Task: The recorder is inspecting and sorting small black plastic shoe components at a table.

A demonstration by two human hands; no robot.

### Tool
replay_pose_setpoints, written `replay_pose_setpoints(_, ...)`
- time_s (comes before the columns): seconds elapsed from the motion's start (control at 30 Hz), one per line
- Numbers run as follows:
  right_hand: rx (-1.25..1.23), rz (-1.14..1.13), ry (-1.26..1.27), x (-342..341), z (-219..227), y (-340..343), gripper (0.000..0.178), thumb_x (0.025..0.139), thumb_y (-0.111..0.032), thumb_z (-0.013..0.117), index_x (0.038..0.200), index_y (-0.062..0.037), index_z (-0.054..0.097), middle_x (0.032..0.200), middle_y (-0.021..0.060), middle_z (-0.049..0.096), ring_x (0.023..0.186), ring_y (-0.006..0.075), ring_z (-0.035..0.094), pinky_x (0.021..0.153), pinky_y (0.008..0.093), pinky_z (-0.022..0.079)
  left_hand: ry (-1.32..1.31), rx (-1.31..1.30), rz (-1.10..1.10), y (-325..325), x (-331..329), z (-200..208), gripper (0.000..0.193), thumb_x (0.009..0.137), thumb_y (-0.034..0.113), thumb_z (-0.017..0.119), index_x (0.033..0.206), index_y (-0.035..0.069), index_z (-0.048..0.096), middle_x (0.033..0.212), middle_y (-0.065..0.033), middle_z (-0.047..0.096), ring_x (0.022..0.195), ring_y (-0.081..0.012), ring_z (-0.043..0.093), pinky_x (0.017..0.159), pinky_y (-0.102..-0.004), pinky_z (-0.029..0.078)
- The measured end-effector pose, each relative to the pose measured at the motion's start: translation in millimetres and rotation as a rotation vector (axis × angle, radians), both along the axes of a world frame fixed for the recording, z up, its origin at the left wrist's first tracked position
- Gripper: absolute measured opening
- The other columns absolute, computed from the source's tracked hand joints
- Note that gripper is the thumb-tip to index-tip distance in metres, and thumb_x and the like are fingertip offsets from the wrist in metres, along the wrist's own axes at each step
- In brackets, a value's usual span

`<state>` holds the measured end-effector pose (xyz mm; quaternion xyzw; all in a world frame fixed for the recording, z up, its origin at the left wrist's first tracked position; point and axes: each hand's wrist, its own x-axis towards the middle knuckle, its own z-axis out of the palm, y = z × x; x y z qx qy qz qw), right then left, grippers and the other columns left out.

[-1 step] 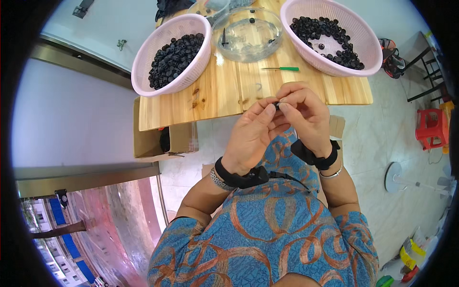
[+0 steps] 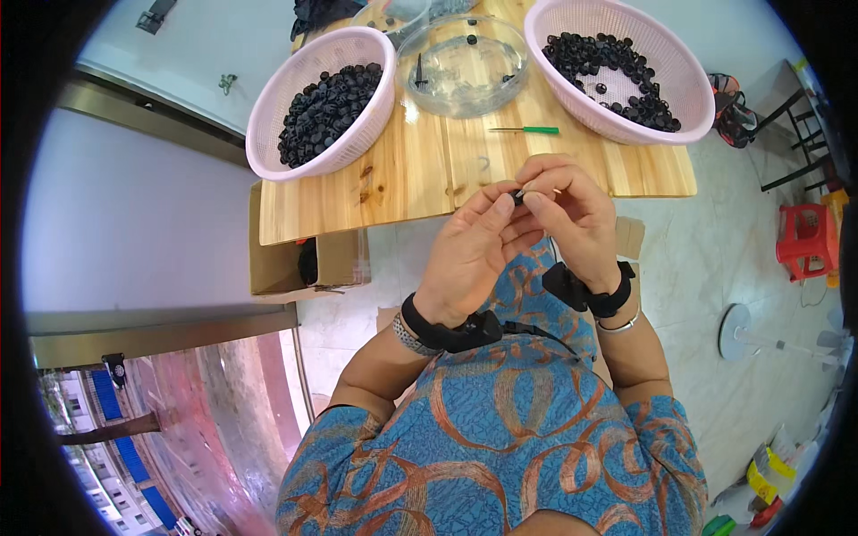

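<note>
My left hand (image 2: 469, 255) and my right hand (image 2: 576, 219) meet just off the near edge of the wooden table. Between their fingertips is a small round black plastic part (image 2: 517, 196), mostly covered by the fingers. My left thumb and forefinger pinch it from one side; the right thumb and forefinger close on it from the other. Beyond the hands, a small screwdriver (image 2: 541, 130) with a green handle lies on the tabletop. Several similar black parts (image 2: 331, 112) fill the pink basket (image 2: 380, 107) at the left, and more black pieces (image 2: 601, 55) lie in the right pink basket (image 2: 693, 125).
A clear round plastic tray (image 2: 460, 76) with a few black pieces stands between the baskets on the wooden table (image 2: 393, 201). Below the table's left side is an open cardboard box (image 2: 277, 259). A red stool (image 2: 802, 239) and a fan (image 2: 737, 330) stand at the right.
</note>
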<state>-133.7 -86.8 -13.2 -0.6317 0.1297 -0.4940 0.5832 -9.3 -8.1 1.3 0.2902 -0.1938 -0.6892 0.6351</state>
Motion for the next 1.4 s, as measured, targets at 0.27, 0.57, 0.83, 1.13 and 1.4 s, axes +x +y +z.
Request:
replay_pose_setpoints(0.27,-0.035,-0.183,0.122,-39.2,37.6,-24.5,0.012,0.084,-0.001,0.056,0.096,0.0009,0.056,0.099,0.0073,0.055,0.085,0.0106,0.054,0.07,0.0223,0.047,0.07,0.075,0.076,0.3,13.6,-8.2,0.025,0.092,0.019,0.048,0.114,0.007,0.048,0.102,-0.0055,0.055,0.089,-0.0142,0.053,0.079,-0.0266,0.047)
replay_pose_setpoints(0.57,-0.622,-0.398,0.982,-78.4,112.1,-141.4,0.013,0.079,-0.009,0.056,0.084,0.0022,0.057,0.071,0.0084,0.059,0.067,0.0167,0.056,0.064,0.0272,0.044,0.129,0.098,-0.009,-8.5,8.3,-3.0,0.023,0.09,0.009,0.05,0.112,0.003,0.051,0.099,-0.0066,0.054,0.086,-0.0143,0.053,0.075,-0.0245,0.048)
replay_pose_setpoints(0.83,-0.747,-0.072,1.637,-28.0,52.5,-231.3,0.016,0.068,-0.012,0.065,0.082,-0.0041,0.063,0.079,0.0121,0.063,0.077,0.0287,0.061,0.067,0.0375,0.048,0.134,0.143,-0.019,-15.2,8.3,-9.1,0.026,0.089,0.008,0.051,0.115,0.003,0.051,0.1,-0.0068,0.054,0.086,-0.0141,0.053,0.073,-0.0225,0.048)
replay_pose_setpoints(1.13,-0.793,-0.077,1.775,-8.4,26.6,-234.8,0.016,0.065,-0.01,0.065,0.08,-0.0044,0.065,0.081,0.0147,0.064,0.079,0.0304,0.062,0.067,0.0397,0.049,0.162,0.149,0.003,-16.1,17.1,-9.2,0.024,0.089,0.008,0.05,0.113,0.003,0.052,0.101,-0.0077,0.053,0.087,-0.0134,0.052,0.072,-0.0223,0.048)
replay_pose_setpoints(1.4,-0.39,0.03,0.91,-5.4,94.9,-143.7,0.016,0.074,-0.011,0.063,0.085,-0.0003,0.061,0.073,0.0073,0.06,0.066,0.0148,0.056,0.06,0.0271,0.045,0.241,0.032,0.151,-21.4,27.8,-10.4,0.023,0.09,0.012,0.05,0.113,0.007,0.05,0.106,-0.0074,0.055,0.093,-0.0144,0.053,0.075,-0.0233,0.048)
